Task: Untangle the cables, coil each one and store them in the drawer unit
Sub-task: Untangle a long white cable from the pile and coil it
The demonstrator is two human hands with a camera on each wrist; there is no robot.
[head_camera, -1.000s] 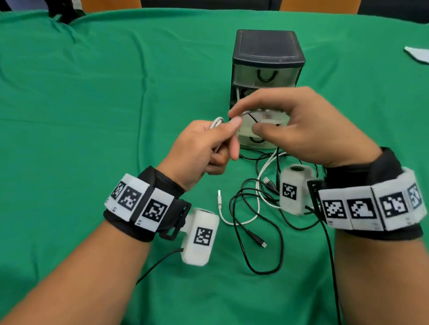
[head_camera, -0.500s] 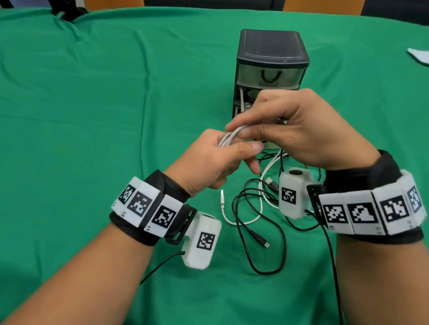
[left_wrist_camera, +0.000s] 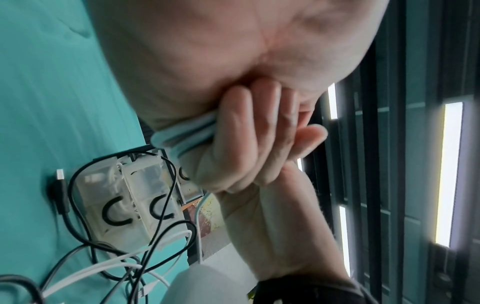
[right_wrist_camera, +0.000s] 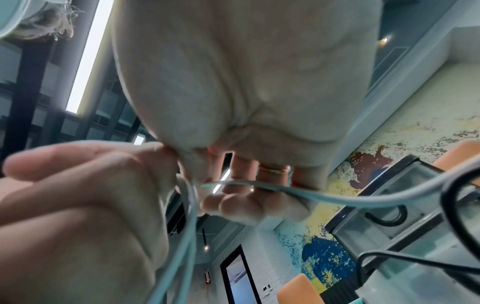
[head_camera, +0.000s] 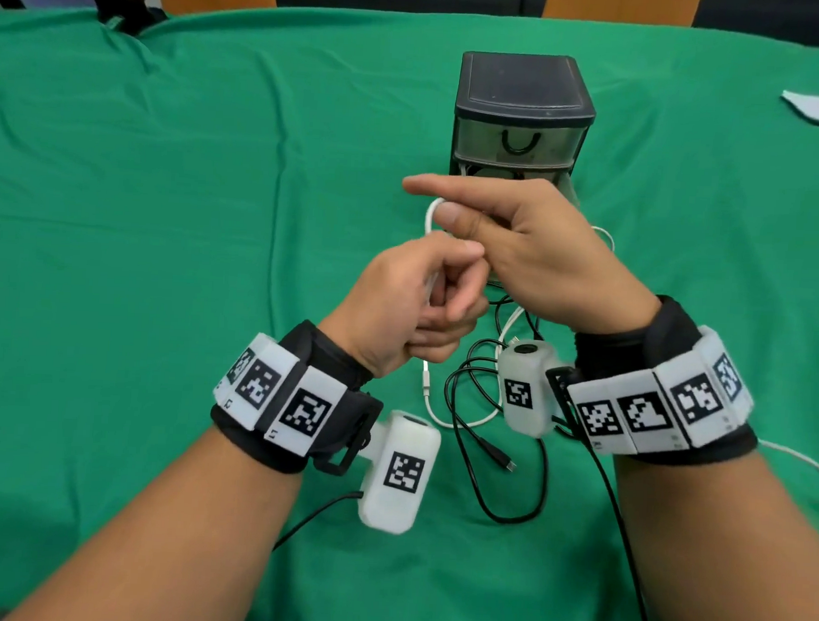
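right hand [head_camera: 551, 255] raised since earlier | white cable [head_camera: 431, 217] looped between hands

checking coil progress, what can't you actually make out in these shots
- How many loops the white cable makes: in the head view the left hand and right hand cover it; the left wrist view shows only a bunched part.
- The lower drawers of the drawer unit: hidden behind the right hand in the head view.
- The black cable route: wrist camera covers part.
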